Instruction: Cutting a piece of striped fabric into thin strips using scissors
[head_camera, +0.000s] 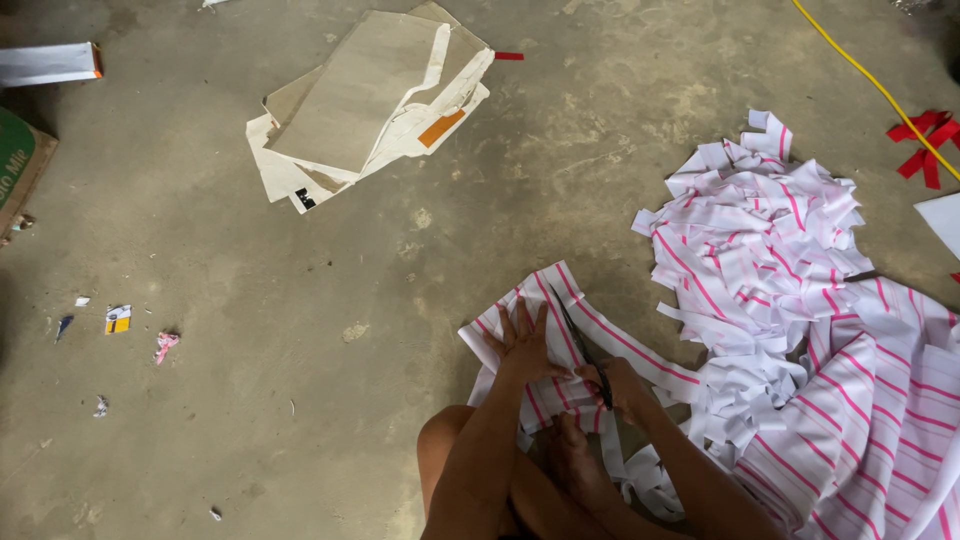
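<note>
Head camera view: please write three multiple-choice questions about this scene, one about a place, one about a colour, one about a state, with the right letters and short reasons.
1. Where does the pile of cut strips lie?
A. right of the hands
B. on the cardboard
C. left of the hands

2. What colour are the stripes on the white sheet?
A. green
B. pink-red
C. blue

3. How is the left hand?
A. closed in a fist
B. raised in the air
C. spread flat on the sheet

Answers:
1 A: the strips are heaped to the right.
2 B: pink-red lines cross the white.
3 C: its fingers press the sheet while the right hand holds dark scissors.
</note>
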